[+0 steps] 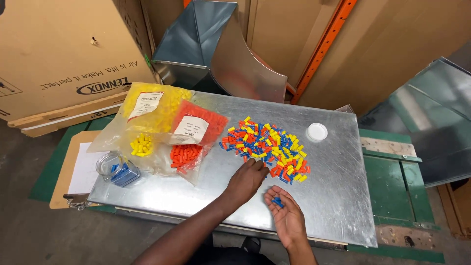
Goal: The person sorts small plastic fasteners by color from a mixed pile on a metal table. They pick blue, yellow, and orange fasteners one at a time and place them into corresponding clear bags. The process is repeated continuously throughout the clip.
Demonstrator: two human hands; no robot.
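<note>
Reaching palm-down, left hand pinches at the connector pile; right hand cups blue connectors.

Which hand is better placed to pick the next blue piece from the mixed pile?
The left hand, probably. Its fingertips already touch the near edge of the mixed pile of small red, yellow and blue plastic caps on the grey metal sheet. The right hand lies palm up, cupping blue caps.
</note>
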